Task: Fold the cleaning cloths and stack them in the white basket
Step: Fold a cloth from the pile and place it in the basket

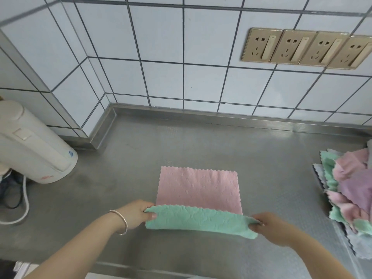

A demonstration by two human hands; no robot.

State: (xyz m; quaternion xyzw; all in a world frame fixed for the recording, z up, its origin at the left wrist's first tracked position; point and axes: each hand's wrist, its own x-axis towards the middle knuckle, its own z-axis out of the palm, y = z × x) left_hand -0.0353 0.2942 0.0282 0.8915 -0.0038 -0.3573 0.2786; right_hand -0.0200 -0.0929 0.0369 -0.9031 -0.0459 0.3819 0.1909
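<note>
A two-sided cleaning cloth (198, 189), pink on top and green underneath, lies flat on the steel counter (181, 146). Its near edge is turned up, so a green band shows across the front. My left hand (136, 215) pinches the left near corner, and my right hand (270, 225) pinches the right near corner. A loose pile of cloths (350, 190) in pink, green, purple and grey sits at the right edge of the counter. No white basket is in view.
A white cylindrical appliance (34, 146) with a cord stands at the left. A tiled wall with a row of gold sockets (306, 48) rises behind the counter. The counter's front edge runs just below my forearms.
</note>
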